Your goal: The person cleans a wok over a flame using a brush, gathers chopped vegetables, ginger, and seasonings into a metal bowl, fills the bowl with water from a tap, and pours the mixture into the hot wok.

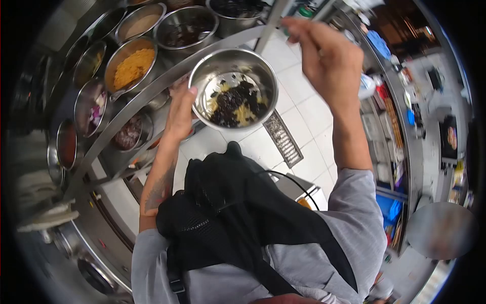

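Observation:
My left hand (179, 112) is closed on the rim of a steel bowl (204, 83), with the thumb over the edge. Inside the bowl lie dark chopped pieces (235, 101) mixed with pale yellow shreds (246, 116). Raised to the right of the bowl and apart from it is my right hand (326, 58). Its fingers are curled and drawn together, slightly blurred; whatever they may hold is hidden.
Steel bowls of ingredients crowd the rack at left, including orange-yellow shreds (134, 68), chopped purple onion (96, 111) and dark strips (185, 33). A floor drain grate (283, 139) lies below. Stocked shelves (377, 137) line the right side.

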### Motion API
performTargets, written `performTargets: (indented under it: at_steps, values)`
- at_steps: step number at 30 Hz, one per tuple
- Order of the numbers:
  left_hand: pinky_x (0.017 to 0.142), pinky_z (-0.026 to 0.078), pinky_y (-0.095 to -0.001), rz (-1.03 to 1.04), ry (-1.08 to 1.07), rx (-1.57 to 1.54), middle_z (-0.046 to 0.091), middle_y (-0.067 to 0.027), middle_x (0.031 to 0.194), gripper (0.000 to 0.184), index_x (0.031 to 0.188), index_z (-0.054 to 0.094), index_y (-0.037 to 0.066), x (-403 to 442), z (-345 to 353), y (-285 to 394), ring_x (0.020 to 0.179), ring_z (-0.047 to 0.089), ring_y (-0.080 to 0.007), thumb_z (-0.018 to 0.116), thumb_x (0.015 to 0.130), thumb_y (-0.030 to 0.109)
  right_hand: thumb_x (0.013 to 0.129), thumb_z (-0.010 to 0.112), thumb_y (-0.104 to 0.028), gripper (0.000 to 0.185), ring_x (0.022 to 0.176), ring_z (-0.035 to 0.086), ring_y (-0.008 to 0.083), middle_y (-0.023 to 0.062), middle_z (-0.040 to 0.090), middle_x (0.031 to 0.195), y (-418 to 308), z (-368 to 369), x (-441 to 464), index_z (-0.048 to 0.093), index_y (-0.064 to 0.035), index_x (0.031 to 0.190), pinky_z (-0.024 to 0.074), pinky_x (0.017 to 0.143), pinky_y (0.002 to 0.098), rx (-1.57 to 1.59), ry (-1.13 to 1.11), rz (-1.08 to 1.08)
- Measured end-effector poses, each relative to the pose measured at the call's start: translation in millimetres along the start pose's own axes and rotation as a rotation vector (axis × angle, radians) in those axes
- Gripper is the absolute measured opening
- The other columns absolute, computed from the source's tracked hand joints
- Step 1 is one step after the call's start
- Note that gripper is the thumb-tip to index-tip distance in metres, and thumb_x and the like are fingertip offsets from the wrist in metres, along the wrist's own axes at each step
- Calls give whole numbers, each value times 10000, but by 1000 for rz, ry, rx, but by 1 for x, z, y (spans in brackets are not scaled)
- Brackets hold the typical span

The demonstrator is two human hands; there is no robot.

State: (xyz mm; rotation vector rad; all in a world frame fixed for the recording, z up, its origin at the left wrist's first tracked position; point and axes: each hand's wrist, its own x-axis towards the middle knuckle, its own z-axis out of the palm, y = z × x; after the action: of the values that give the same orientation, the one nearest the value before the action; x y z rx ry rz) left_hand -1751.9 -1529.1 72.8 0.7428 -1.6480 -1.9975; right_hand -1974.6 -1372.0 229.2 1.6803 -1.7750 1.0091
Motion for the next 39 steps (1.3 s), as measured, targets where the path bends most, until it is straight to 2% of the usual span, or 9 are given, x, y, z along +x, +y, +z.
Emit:
performTargets:
  at_steps: [5, 8, 12, 17, 21, 25, 30, 37, 39]
  values:
    - [1072, 369, -341, 33, 94, 15, 576, -147, 1338, 601, 1438, 458, -33, -68, -56, -29, 1243, 512, -222, 471, 921, 272, 940, 647, -335, 281, 780, 678, 316, 115, 713, 942, 52, 102, 47, 731, -165, 1147, 537, 727, 416, -557, -374, 84]
    - [1074, 370, -347, 36, 354, -19, 594, -138, 1322, 594, 1418, 485, -35, -139, -117, -66, 1237, 521, -221, 484, 895, 247, 896, 689, -478, 449, 1045, 639, 324, 156, 678, 1162, 6, 106, 51, 714, -165, 1217, 514, 871, 440, -398, -1, 82]
    - [1056, 400, -347, 4, 784, -87, 626, -113, 1290, 526, 1376, 539, -18, -277, -215, -133, 1217, 542, -204, 494, 905, 212, 1003, 600, -151, 256, 642, 560, 155, 154, 672, 906, -124, 137, 28, 681, 39, 1155, 479, 602, 278, 371, 495, 235]
    - [903, 491, -317, -69, 1448, 40, 675, -81, 1115, 516, 1301, 600, 4, -508, -327, -236, 1039, 601, -183, 577, 882, 304, 977, 557, -27, 394, 689, 505, 109, 77, 574, 842, -312, 226, -31, 491, 100, 1344, 427, 617, 238, 1410, -350, -223]
    - [884, 505, -325, 205, 1717, -314, 689, -96, 1080, 507, 1258, 613, -25, -677, -303, -218, 1029, 622, -182, 585, 867, 296, 903, 657, -33, 484, 725, 539, 94, 42, 598, 794, -481, 226, -53, 516, 56, 1358, 433, 655, 224, 1326, -847, -440]
    - [993, 457, -350, 236, 2120, -61, 687, -133, 1141, 558, 1293, 603, -31, -815, -293, -297, 1073, 615, -222, 592, 887, 352, 904, 671, -35, 488, 722, 541, 85, 45, 610, 866, -606, 246, -58, 529, 29, 1366, 432, 652, 219, 1375, -958, -602]
    - [907, 477, -342, 158, 2285, -74, 664, -130, 1147, 539, 1258, 605, -20, -883, -229, -240, 1034, 603, -201, 551, 877, 356, 892, 698, -36, 529, 666, 531, 71, 101, 584, 1153, -750, 263, -68, 534, -31, 1395, 427, 620, 218, 1311, -998, -819]
    - [642, 552, -352, 222, 2738, -495, 650, -123, 1022, 405, 1200, 585, 61, -942, -173, -266, 841, 652, -205, 559, 893, 325, 859, 666, 5, 115, 732, 560, 93, 87, 607, 1170, -937, 376, -106, 564, 4, 805, 450, 612, 216, 1312, -932, -978]
    - [622, 587, -358, 159, 2837, -466, 640, -133, 1024, 383, 1208, 530, 76, -968, -146, -299, 794, 676, -221, 562, 913, 318, 892, 638, -62, 415, 748, 611, 151, 142, 598, 1296, -1015, 362, -120, 608, -62, 1306, 498, 662, 258, 1255, -983, -1103]
